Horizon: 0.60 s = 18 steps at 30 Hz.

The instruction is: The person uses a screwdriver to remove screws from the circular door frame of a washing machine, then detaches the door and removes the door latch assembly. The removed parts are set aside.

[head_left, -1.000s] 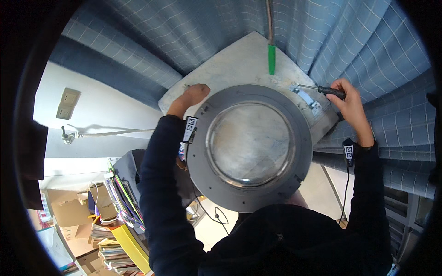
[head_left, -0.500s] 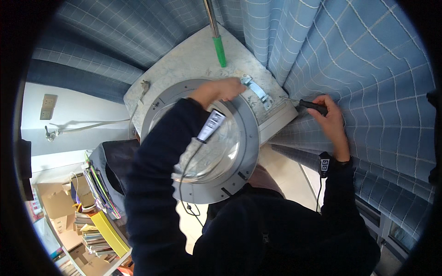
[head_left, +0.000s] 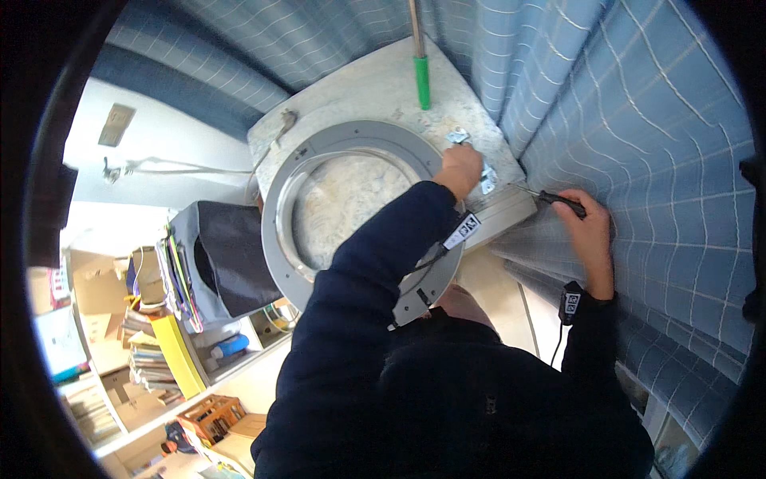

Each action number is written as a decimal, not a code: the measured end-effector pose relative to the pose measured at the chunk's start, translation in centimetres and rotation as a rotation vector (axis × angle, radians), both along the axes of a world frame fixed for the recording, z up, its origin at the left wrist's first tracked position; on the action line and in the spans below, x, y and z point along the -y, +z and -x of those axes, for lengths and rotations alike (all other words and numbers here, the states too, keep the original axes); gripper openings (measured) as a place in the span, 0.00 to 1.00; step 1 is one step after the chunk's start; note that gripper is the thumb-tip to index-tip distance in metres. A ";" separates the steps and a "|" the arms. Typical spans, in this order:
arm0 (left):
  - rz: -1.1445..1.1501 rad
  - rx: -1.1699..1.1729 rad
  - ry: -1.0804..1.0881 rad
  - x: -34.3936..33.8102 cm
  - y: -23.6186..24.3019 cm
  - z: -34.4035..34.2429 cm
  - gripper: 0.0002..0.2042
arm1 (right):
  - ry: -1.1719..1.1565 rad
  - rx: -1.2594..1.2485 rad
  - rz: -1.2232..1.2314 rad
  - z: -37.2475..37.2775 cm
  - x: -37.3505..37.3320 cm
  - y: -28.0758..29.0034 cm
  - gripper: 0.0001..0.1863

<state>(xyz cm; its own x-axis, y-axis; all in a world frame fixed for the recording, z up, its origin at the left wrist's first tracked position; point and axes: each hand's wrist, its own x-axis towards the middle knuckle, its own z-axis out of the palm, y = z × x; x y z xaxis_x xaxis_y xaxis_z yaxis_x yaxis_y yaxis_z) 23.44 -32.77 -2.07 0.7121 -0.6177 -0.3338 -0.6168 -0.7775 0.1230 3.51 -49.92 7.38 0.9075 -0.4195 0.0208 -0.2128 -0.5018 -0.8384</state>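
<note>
Right fingers [head_left: 576, 195] around black screwdriver handle [head_left: 552, 198]

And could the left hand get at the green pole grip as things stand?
Probably yes: nothing seems to block the tabletop between the left hand and the green pole grip, though it would likely have to leave the metal handle first.

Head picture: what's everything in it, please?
Grey ring: 1, grey, middle
Marbled top: 1, pale, beneath ring
Bracket: 1, silvery, right of ring
Screwdriver: 1, black handle, right of bracket
Pole: 1, green grip, top
Curtains: count unclear, blue, behind
Socket: 1, beige, left wall
Fabric bin: 1, grey, left
Books: many, mixed, lower left
Crate: 1, orange, lower left
Sleeves: 2, dark, below
Left fingers: one hand's, at bracket
Right fingers: one hand's, on screwdriver
</note>
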 end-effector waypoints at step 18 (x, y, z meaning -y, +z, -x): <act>1.474 0.246 0.869 -36.8 11.0 9.9 0.12 | 0.266 0.171 -1.301 -2.6 -6.9 -0.9 0.15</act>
<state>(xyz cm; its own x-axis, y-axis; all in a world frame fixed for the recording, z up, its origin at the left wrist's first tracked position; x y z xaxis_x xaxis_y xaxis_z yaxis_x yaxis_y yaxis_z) 13.58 4.04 8.98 0.9195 0.2825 0.2733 -0.2238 -0.1952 0.9549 6.14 -43.00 6.49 0.9903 -0.0329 -0.1348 -0.0787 0.6668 -0.7411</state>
